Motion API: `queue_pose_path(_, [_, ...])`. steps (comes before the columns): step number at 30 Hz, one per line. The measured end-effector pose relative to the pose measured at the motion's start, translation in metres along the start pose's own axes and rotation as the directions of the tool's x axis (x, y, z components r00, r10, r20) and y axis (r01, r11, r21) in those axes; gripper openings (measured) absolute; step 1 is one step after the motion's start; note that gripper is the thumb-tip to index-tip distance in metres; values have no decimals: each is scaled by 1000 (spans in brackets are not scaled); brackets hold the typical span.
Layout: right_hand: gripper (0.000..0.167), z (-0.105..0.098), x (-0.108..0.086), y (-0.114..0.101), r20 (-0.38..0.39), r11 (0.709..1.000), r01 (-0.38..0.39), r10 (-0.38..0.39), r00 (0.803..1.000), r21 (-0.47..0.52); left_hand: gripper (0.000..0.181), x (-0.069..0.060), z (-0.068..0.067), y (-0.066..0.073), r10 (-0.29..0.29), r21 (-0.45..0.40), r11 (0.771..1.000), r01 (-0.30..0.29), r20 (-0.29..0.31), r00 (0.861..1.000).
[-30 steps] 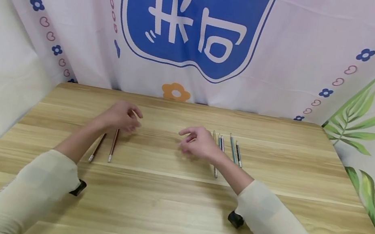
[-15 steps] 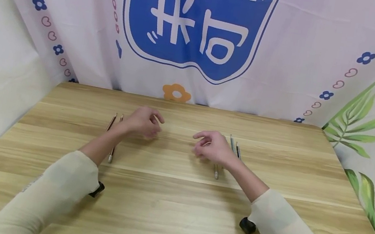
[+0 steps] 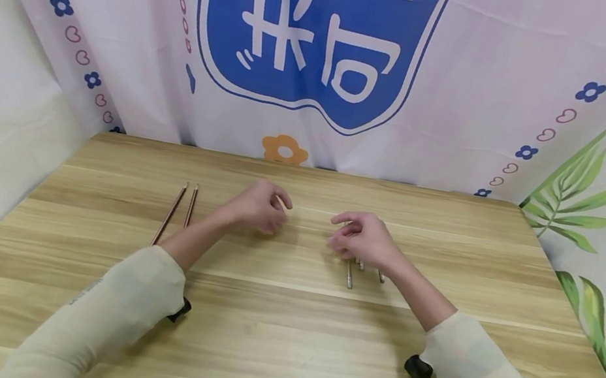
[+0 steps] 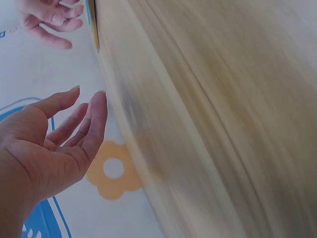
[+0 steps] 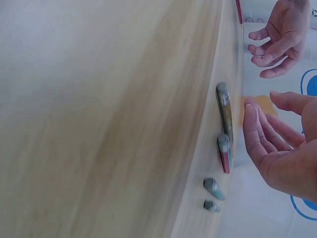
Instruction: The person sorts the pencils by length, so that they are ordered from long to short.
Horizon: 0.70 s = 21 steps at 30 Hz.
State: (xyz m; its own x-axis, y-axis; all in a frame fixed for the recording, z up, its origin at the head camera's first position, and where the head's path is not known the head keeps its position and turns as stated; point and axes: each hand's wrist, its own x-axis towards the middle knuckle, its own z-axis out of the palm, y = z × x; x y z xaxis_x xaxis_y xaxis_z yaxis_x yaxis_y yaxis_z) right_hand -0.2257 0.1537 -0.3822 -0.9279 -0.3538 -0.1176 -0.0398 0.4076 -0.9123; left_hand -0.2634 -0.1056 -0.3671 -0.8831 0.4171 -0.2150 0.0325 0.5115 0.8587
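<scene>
Over the middle of the table my left hand (image 3: 261, 207) hovers with its fingers loosely bent and nothing in them. My right hand (image 3: 365, 237) hangs above several pencils on the right, also holding nothing; its fingers are relaxed, as the right wrist view shows. Under it, a gold-coloured pencil (image 3: 349, 274) shows its lower end, while the hand hides most of the others. In the right wrist view a red-striped pencil (image 5: 225, 156) and a teal pencil (image 5: 214, 188) lie beside it. Left of my left hand, two dark reddish pencils, a slanted one (image 3: 171, 213) and a straighter one (image 3: 191, 204), lie apart.
The wooden table (image 3: 255, 340) reaches back to a printed cloth (image 3: 139, 57) with a blue emblem. A leaf-patterned cloth (image 3: 605, 197) hangs along the right side. Black wrist cameras, left (image 3: 180, 310) and right (image 3: 418, 369), sit below the sleeves.
My left hand has moved right, from over the two reddish pencils to the middle. My right hand has shifted right and now covers more of the pencils there. The pencils lie where they were.
</scene>
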Motion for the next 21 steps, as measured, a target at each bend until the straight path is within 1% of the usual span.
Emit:
queue_pose_path(3, [41, -5, -3, 1, -8, 1000, 3, -3, 1000, -2, 28, 4, 9, 5, -2, -18, 1000, 3, 23, 1000])
queue_pose_path(6, [41, -10, -6, 2, -17, 1000, -1, 1, 1000, 0, 28, 7, 17, 10, 1, -11, 1000, -1, 41, 999])
queue_pose_path(13, [40, -21, -12, 7, -36, 999, -29, 29, 999, -13, 27, 15, 34, 19, 26, 26, 999, -28, 56, 998])
queue_pose_path(17, [40, -26, -15, 10, -44, 999, -39, 39, 998, -3, 27, 19, 44, 23, 37, 23, 999, -39, 73, 997])
queue_pose_path(21, [39, -28, -18, 15, -53, 999, -44, 44, 998, 4, 28, 22, 52, 28, 39, 9, 999, -40, 77, 996])
